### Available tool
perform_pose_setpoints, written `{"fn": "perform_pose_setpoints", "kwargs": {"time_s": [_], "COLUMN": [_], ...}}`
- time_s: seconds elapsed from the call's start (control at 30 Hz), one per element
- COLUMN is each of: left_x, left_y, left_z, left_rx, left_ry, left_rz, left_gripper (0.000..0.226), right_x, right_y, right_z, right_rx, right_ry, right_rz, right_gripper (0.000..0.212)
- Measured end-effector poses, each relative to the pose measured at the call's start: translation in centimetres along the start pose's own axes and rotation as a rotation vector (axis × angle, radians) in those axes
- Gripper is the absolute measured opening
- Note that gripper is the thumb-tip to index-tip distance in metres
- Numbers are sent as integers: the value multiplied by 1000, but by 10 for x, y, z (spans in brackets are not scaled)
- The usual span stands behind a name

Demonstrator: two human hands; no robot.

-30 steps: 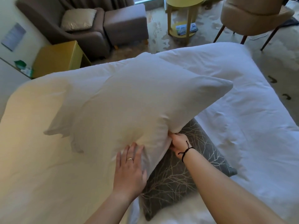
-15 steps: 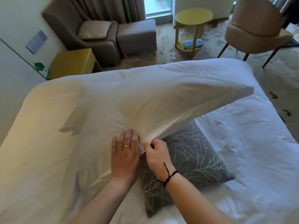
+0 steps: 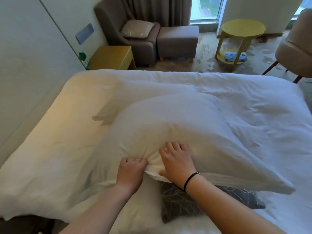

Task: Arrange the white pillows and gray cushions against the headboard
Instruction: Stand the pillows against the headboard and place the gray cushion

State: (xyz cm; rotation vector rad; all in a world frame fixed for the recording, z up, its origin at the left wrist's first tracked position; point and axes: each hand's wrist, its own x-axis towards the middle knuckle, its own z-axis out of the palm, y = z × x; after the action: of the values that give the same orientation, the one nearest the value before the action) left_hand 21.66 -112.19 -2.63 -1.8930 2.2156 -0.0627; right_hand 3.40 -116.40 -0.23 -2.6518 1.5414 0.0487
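A large white pillow (image 3: 168, 125) lies across the middle of the white bed (image 3: 253, 102), bulging upward. My left hand (image 3: 130, 172) grips its bunched near edge, a ring on one finger. My right hand (image 3: 177, 162), with a black band at the wrist, presses flat on the pillow beside the left hand, thumb under the edge. A gray cushion (image 3: 179, 203) with a pale branch pattern lies under the pillow's near edge, mostly covered, its right corner sticking out. No headboard is visible.
A padded wall panel (image 3: 33, 73) runs along the bed's left side. Beyond the bed stand a yellow bedside cabinet (image 3: 111, 56), a gray armchair (image 3: 128, 31) with a light cushion, a gray ottoman (image 3: 177, 41), a round yellow table (image 3: 241, 31) and a beige chair (image 3: 297, 48).
The pillow has come down from a raised, tilted position onto the bed and now covers most of the gray cushion. My right hand moved from under its edge to on top.
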Motion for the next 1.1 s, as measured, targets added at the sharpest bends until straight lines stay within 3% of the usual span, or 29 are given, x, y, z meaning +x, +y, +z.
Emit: {"fn": "perform_pose_setpoints", "kwargs": {"time_s": [0.07, 0.13, 0.23, 0.37, 0.43, 0.6, 0.73, 0.83, 0.87, 0.93, 1.03, 1.1], "left_x": [-1, -3, -12, -18, -21, -43, -67, -89, -96, -106, -124, -145], "left_y": [-7, -23, -67, -143, -180, -262, -317, -350, -359, -378, -407, -424], "left_z": [-9, -21, -35, -54, -60, -57, -70, -81, -85, -85, -65, -39], "left_rx": [5, -2, -6, 101, 129, -105, -812, -1228, -1257, -1080, -679, -554], "left_ry": [69, 166, 305, 442, 463, 415, 286, -6, -86, -158, -211, -232], "left_rz": [28, 62, 104, 167, 120, -239, -521, -505, -492, -448, -421, -465], "left_gripper": [24, 13, 19, 20, 18, 16, 54, 70, 71, 78, 56, 50], "right_x": [5, 15, 34, 67, 91, 161, 207, 228, 235, 241, 236, 228], "right_y": [-17, -30, -55, -117, -151, -229, -289, -340, -355, -381, -417, -441], "right_z": [2, -2, -21, -51, -65, -92, -109, -120, -119, -113, -99, -83], "right_rx": [-36, -16, -78, -73, 25, 451, 883, 1178, 1213, 1264, 1517, 1572], "right_ry": [41, 71, 61, 6, -45, -212, -163, -143, -150, -211, -264, -257], "right_rz": [-41, -82, -157, -236, -163, 84, 357, 564, 583, 577, 628, 707], "right_gripper": [51, 59, 63, 19, 16, 27, 31, 19, 15, 11, 4, 7]}}
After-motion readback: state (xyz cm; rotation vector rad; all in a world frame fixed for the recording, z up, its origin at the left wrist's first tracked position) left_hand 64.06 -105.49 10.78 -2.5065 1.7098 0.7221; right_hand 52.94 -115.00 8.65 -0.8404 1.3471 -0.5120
